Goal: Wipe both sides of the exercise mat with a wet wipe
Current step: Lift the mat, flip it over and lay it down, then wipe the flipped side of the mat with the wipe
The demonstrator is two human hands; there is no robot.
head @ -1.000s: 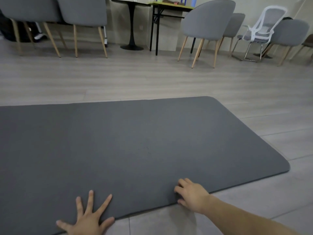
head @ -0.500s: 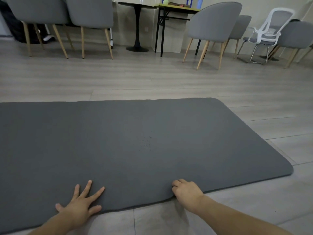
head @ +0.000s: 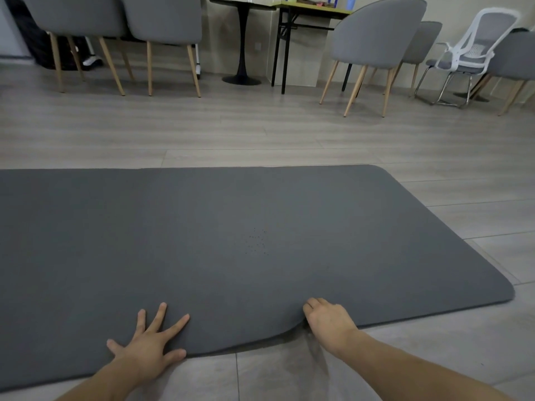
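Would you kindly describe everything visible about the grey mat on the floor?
The mat is dark grey, matte and foam-like, with rounded corners. It lies flat on the grey floor, its left part out of frame. A cluster of small dark specks marks its middle. The left hand presses spread fingers on the near edge; the right hand grips that edge, lifting it slightly.

Grey plank floor [head: 289, 134], pale seams between boards. Dark grey mat [head: 231, 241] lies flat across it, near edge lifted slightly at one spot. Grey chairs [head: 376, 39] on wooden legs stand along far side; black pedestal table [head: 241, 39], white mesh chair [head: 469, 53] alongside.
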